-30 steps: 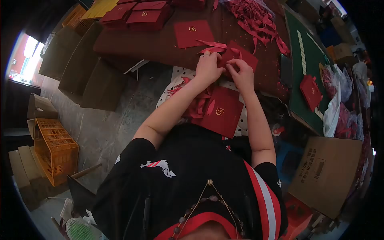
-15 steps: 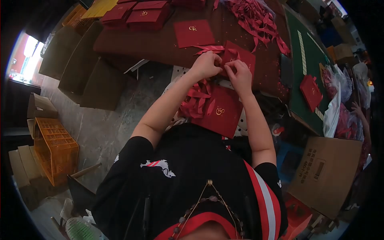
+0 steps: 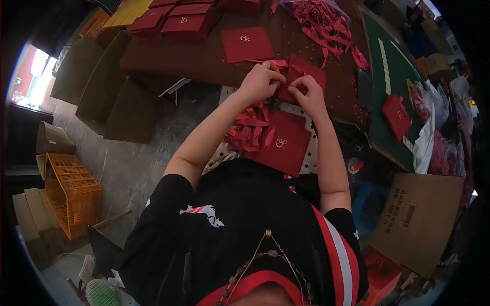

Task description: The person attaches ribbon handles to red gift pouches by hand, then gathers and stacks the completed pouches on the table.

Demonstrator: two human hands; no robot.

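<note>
Lying on the brown-covered worktop [image 3: 204,62] at the upper centre of the frame, a red folder [image 3: 313,70] is partly covered by two hands. At its left edge, the fingers of the left hand [image 3: 259,84] are curled near a red ribbon [image 3: 282,62]; whether anything is pinched in that grip cannot be told. Over its lower part, the thumb and forefinger of the right hand [image 3: 311,97] are brought close together, their hold being unclear. Just left, a gold-marked red card [image 3: 247,45] is laid flat; below the hands, another folder [image 3: 286,144] is seen beside loose ribbons [image 3: 248,133].
</note>
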